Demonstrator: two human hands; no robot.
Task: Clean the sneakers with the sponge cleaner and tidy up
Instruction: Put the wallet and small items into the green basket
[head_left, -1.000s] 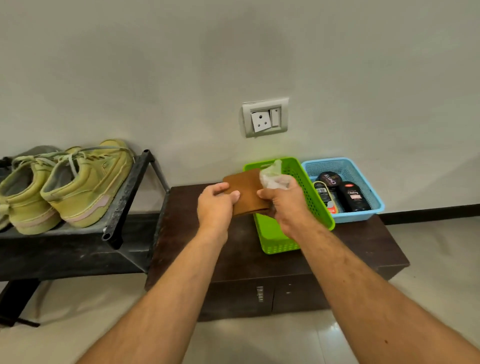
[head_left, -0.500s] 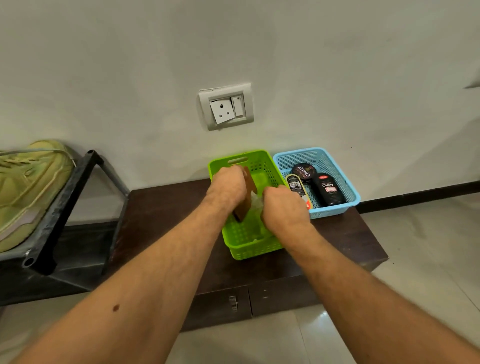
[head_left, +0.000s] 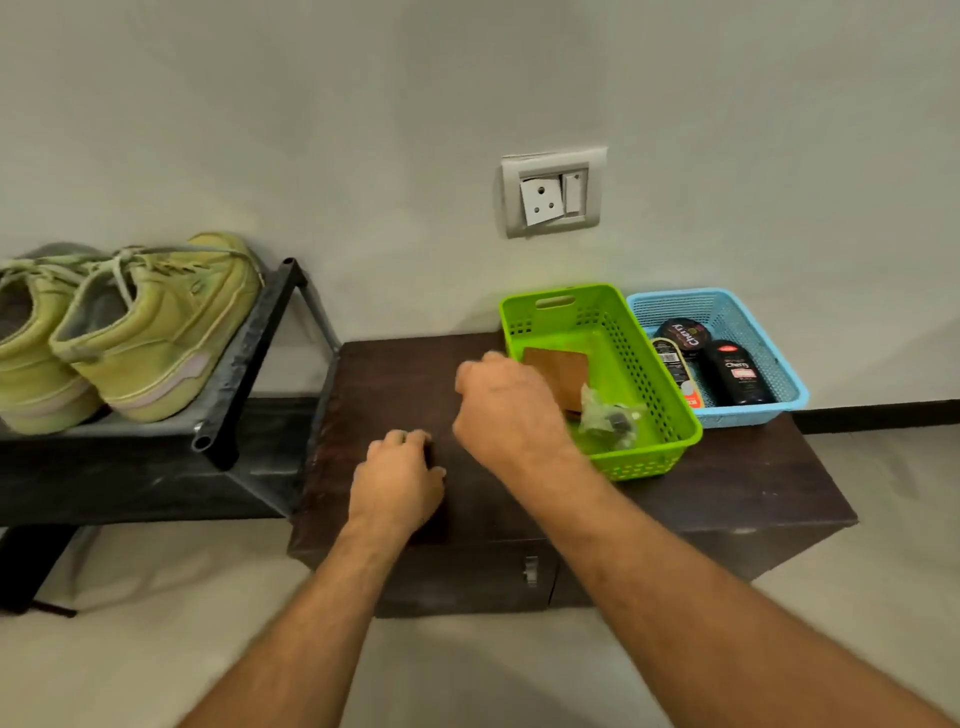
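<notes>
Inside green basket (head_left: 649, 364), wallward-slanting sponge cleaner (head_left: 558, 371)

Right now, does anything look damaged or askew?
Yes: the wall socket behind the green basket. Its white insert sits tilted in the grey frame, as if loose. Everything else looks orderly.

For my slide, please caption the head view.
Brown cloth and crumpled wrapper lie in the green basket; both hands hold nothing.
</notes>
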